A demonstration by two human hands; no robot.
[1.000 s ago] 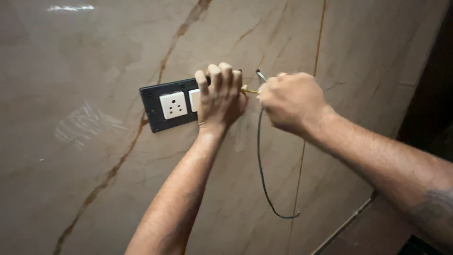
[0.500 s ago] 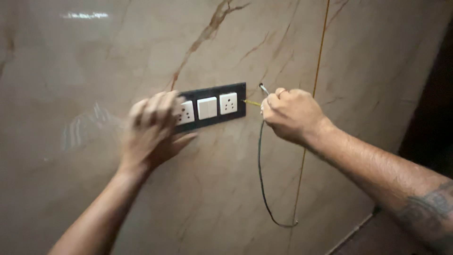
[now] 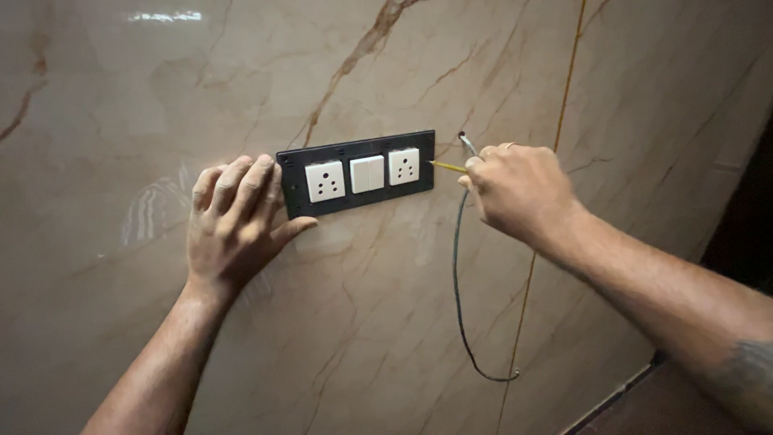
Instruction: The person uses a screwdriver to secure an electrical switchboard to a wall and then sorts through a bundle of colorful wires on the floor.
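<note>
Marble wall (image 3: pixel 386 322): left hand (image 3: pixel 233 225), fingers spread, steadies switch plate (image 3: pixel 358 172); right hand (image 3: pixel 519 189) grips pencil (image 3: pixel 448 167). Plate could slip, skewing the mark.

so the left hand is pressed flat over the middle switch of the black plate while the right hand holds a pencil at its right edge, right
Not quite. In the head view the left hand lies on the wall at the left end of the black plate, not over the middle switch, which is uncovered between the two sockets. The rest holds: the right hand holds a pencil with its tip at the plate's right edge.
</note>
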